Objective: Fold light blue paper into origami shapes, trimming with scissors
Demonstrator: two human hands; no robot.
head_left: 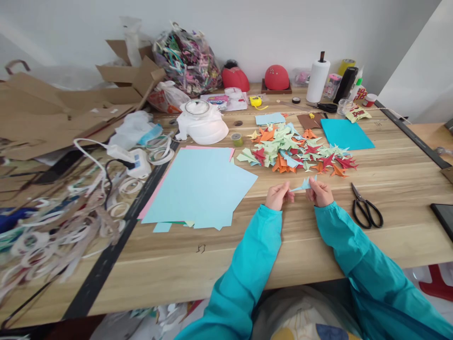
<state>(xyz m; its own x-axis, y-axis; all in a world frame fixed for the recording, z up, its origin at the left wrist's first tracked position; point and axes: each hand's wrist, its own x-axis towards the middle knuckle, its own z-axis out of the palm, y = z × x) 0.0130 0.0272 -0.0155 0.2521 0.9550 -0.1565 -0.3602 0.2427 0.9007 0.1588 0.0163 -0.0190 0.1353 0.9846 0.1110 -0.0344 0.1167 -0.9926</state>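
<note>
A small light-blue folded paper crane (302, 184) is held just above the table between my two hands. My left hand (279, 195) pinches its thin pointed end. On the other side, the fingers of my right hand (320, 192) close on its body and partly hide it. Beyond my hands lies a heap of folded paper cranes (283, 144) in green, orange, red and blue. To the left, large light-blue paper sheets (198, 184) lie stacked over pink ones. Black-handled scissors (366, 210) rest on the table right of my right hand.
A teal square sheet (347, 133) lies behind the heap at right. White cloth (203, 125) and a green thread spool (237, 139) stand beyond the sheets. Ribbon rolls (63, 236), a power strip (132, 163) and cardboard (53, 113) crowd the left. A paper roll (317, 80) stands at the back.
</note>
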